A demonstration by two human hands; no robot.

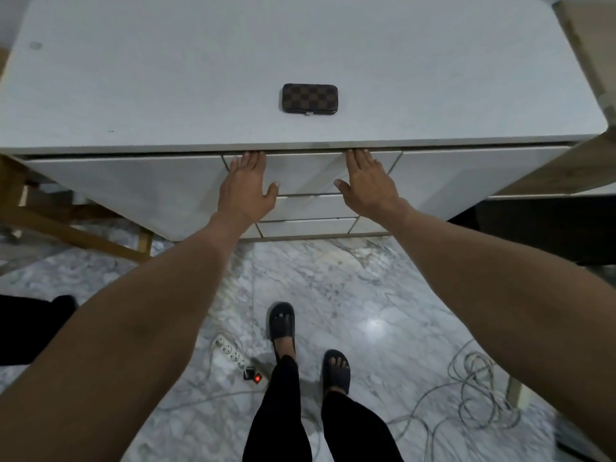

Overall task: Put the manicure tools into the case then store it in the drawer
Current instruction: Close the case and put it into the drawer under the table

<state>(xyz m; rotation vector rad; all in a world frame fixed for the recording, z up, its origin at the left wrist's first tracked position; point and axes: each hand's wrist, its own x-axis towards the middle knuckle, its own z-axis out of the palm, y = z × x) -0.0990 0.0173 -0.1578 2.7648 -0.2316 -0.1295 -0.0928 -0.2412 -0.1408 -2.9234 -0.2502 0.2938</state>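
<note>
A brown checkered manicure case (309, 98) lies closed on the white tabletop (166, 78), near its front edge. Below it, the top drawer (305, 171) of the middle stack looks closed. My left hand (247, 186) lies flat on the left part of the drawer front, fingertips at its upper edge under the tabletop. My right hand (366, 183) lies flat on the right part in the same way. Both hands hold nothing. No loose manicure tools are in view.
Two more drawers (306, 225) sit below the top one. A white power strip (233, 355) and loose grey cables (480, 395) lie on the marble floor by my feet. A wooden chair frame (66, 225) stands at the left, wooden furniture (586, 61) at the right.
</note>
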